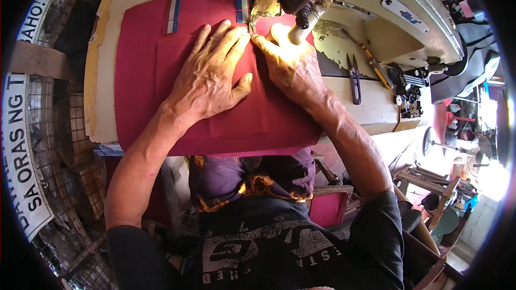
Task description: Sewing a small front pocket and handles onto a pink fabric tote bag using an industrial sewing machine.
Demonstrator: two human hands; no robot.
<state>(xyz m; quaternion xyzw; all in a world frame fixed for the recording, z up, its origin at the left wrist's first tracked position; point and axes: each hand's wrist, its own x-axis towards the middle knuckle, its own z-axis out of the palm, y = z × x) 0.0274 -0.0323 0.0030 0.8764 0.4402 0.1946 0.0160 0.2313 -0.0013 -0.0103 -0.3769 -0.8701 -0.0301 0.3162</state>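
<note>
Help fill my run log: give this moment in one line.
left hand: spread on red fabric; right hand: on same fabric; thread snips: right of both hands

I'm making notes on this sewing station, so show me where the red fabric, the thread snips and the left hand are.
Red fabric [263,114]: head view, on the bare stretch between the forearms.
Thread snips [355,79]: head view, on the dark handle.
Left hand [204,79]: head view, on its back.

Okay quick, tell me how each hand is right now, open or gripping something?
Left hand: open, palm down on the red cloth, fingers spread.
Right hand: fingers down on the cloth; whether they pinch it cannot be told.
</note>
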